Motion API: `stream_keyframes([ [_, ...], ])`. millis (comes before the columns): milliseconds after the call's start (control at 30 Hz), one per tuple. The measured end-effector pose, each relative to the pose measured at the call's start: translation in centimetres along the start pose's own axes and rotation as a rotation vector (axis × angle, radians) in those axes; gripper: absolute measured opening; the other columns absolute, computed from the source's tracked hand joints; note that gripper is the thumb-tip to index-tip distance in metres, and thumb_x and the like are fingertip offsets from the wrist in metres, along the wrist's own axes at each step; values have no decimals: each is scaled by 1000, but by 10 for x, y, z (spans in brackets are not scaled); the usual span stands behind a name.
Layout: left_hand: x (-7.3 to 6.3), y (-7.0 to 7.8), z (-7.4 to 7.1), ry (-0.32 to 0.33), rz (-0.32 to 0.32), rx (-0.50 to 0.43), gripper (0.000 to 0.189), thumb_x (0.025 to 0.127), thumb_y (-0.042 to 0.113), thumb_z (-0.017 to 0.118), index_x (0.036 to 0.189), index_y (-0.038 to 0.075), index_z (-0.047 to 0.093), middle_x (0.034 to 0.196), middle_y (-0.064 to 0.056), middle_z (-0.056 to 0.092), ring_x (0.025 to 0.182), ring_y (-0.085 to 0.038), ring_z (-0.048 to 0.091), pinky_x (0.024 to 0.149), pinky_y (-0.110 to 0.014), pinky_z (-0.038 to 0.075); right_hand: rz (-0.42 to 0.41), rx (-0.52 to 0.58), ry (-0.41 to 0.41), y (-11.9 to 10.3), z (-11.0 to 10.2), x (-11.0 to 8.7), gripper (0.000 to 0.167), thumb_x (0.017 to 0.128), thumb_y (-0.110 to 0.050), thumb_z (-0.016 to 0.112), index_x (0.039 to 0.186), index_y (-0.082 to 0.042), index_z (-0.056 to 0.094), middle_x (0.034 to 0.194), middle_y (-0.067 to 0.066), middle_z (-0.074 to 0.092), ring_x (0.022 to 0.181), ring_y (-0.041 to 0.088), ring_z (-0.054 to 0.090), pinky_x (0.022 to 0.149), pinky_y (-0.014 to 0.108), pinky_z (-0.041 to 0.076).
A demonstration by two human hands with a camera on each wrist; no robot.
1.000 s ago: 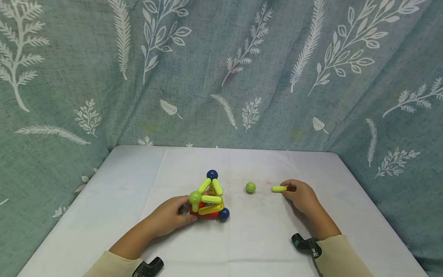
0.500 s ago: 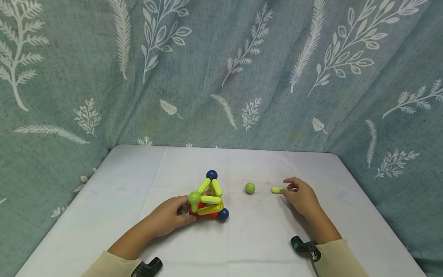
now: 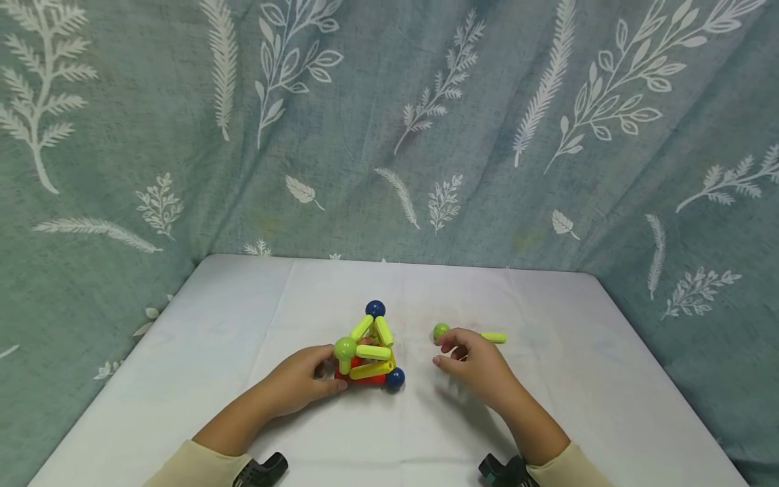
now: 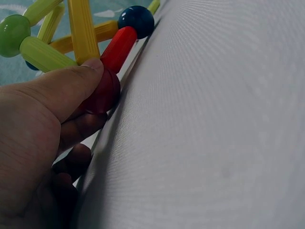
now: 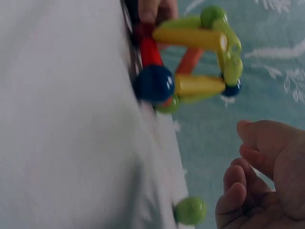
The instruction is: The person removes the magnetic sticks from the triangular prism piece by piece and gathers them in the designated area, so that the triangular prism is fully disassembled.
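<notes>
A toy frame of building sticks and balls (image 3: 373, 352) stands on the white table. It joins yellow, lime and red sticks with blue, green and dark red balls. My left hand (image 3: 298, 382) holds it at its lower left; in the left wrist view, thumb and fingers pinch the dark red ball (image 4: 106, 93). To the right of the frame, my right hand (image 3: 477, 365) hovers with loosely bent fingers and nothing between them. Just beyond its fingertips lies a loose green ball (image 3: 441, 330), partly covered by the hand in the head view.
A loose lime stick (image 3: 493, 337) lies on the white table (image 3: 341, 433) behind my right hand. A patterned green-blue cloth (image 3: 353, 135) hangs behind the table and along both sides.
My right hand has let go of the lime stick and moved left, towards the green ball and the frame. The stick stays on the table. My left hand keeps its hold.
</notes>
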State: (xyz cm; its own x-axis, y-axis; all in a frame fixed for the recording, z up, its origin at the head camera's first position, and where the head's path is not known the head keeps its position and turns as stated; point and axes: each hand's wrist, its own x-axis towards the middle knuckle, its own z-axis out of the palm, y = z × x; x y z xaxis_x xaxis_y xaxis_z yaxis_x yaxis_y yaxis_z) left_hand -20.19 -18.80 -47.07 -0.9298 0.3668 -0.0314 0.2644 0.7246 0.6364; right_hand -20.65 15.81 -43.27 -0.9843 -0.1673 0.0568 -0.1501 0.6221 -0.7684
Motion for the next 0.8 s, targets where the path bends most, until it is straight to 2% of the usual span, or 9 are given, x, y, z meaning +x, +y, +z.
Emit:
stream_keyframes([
  [233,0,-1,1,-1,1,-5,31,89,46,83,112,35,65,88,11,59,84,-14,53,74,-35,43,-38,73,-90,-24,19,-11,28,89,-18,85,114,-15,72,98,-5,68,86,15,63,72,28,53],
  [467,-1,-2,2,8,4,-4,31,88,44,83,112,34,65,87,11,59,83,-14,53,72,-33,43,-76,113,-164,-35,38,-14,33,89,-24,85,119,-17,71,102,-2,70,87,13,65,72,28,54],
  [600,-1,-2,3,16,2,0,33,88,44,84,113,34,65,88,12,59,83,-14,52,73,-33,43,-100,124,-181,-40,47,-15,37,87,-27,87,118,-20,69,100,-4,70,88,12,65,74,27,54],
  [800,-1,-1,2,14,11,6,34,88,44,83,115,35,65,89,12,59,84,-13,53,74,-33,43,-81,120,-160,-48,57,-14,33,86,-31,89,111,-22,69,94,-8,69,80,12,62,65,25,52],
])
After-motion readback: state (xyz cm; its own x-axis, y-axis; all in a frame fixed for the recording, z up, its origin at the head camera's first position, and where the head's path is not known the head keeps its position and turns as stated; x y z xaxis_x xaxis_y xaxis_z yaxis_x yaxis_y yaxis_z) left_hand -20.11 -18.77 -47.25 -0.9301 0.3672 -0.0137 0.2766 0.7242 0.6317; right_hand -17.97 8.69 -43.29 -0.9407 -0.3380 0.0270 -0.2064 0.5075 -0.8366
